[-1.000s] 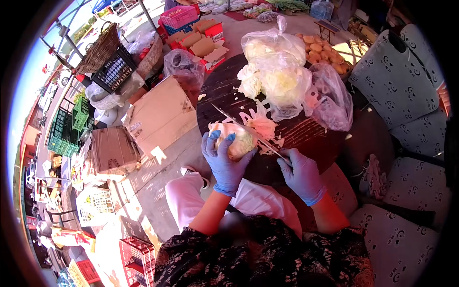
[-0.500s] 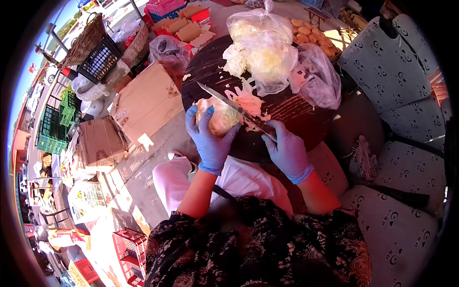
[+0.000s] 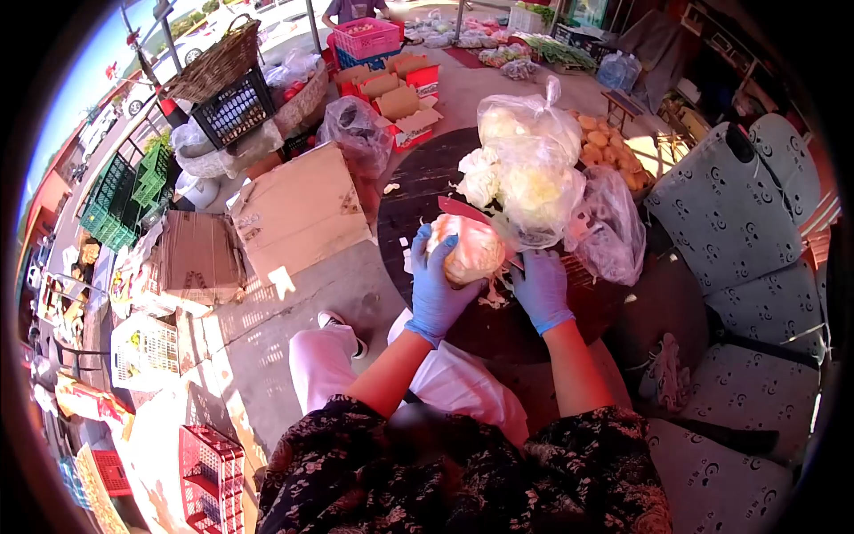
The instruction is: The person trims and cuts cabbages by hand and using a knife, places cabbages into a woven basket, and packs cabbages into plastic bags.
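Observation:
My left hand [image 3: 442,289], in a blue glove, is closed around a pale, round cabbage head [image 3: 471,252] above the dark round table. In my right hand [image 3: 541,289], gloved too, is a knife; its handle is hidden by the fingers. The knife blade [image 3: 464,210] looks reddish in the light and lies across the upper side of the cabbage. Whether it cuts in cannot be seen. Pale leaf scraps [image 3: 495,298] lie by the hands. Behind the cabbage, a clear plastic bag [image 3: 543,182] holds more pale heads.
A crumpled plastic bag [image 3: 609,227] lies at the right of the round table [image 3: 414,191]. Beyond it is a basket of round brownish items [image 3: 614,151]. Cardboard [image 3: 298,209] and crates stand left, patterned padded seats [image 3: 721,209] right. A person [image 3: 356,11] is at the back.
The view has tilted up, showing more of the background. The knife has moved from beside the cabbage to across its top, and my right hand is closer to my left.

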Demonstrator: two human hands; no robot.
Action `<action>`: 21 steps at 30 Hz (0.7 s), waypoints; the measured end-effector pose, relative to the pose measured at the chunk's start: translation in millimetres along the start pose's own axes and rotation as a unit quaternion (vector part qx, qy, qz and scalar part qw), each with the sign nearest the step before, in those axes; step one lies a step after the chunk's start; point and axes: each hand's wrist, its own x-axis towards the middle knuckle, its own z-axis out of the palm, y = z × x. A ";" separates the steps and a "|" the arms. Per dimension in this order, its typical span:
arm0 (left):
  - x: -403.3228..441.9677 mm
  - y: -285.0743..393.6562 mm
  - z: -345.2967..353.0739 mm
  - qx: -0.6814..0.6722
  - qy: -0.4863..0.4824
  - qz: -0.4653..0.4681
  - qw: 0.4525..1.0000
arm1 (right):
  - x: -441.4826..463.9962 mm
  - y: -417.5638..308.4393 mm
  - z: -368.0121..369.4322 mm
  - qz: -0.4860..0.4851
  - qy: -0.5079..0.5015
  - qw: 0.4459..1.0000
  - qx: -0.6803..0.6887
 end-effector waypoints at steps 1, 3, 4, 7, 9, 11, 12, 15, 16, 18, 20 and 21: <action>4.7 -5.1 11.1 -0.051 0.001 0.009 0.999 | 3.1 7.1 1.9 -0.040 0.061 0.997 -0.033; 13.3 -13.8 23.0 -0.033 -0.034 0.029 0.998 | 7.0 9.2 -9.3 -0.018 0.083 0.996 -0.027; 22.8 -3.7 15.4 -0.029 -0.049 0.020 0.998 | 6.8 5.9 -18.7 0.006 0.064 0.998 0.017; 26.8 4.9 -10.8 -0.061 -0.094 -0.003 0.994 | 1.4 -16.5 -40.0 -0.021 0.088 0.991 0.099; 20.4 6.8 -27.0 -0.062 -0.138 -0.020 0.988 | -1.3 -33.8 -50.0 -0.055 0.102 0.988 0.103; 20.1 6.6 -42.2 -0.096 -0.170 -0.023 0.980 | 2.1 -61.7 -65.6 -0.081 0.105 0.987 0.086; 20.6 6.6 -49.7 -0.091 -0.179 -0.019 0.979 | 4.5 -74.8 -69.1 -0.092 0.107 0.987 0.075; 22.2 -3.7 -72.6 -0.104 -0.192 -0.004 0.976 | 13.7 -108.5 -70.1 -0.106 0.078 0.989 0.069; 21.5 -14.5 -79.6 -0.125 -0.173 -0.003 0.977 | 20.5 -121.7 -69.4 -0.111 0.068 0.989 0.071; 26.2 -43.8 -98.5 -0.162 -0.118 -0.007 0.980 | 34.1 -144.3 -60.7 -0.152 0.092 0.980 0.094; 28.4 -84.3 -119.1 -0.147 -0.056 -0.023 0.987 | 50.8 -163.0 -46.5 -0.190 0.076 0.974 0.096; 31.3 -108.6 -129.5 -0.136 -0.026 -0.030 0.990 | 63.2 -174.0 -35.2 -0.188 0.062 0.975 0.101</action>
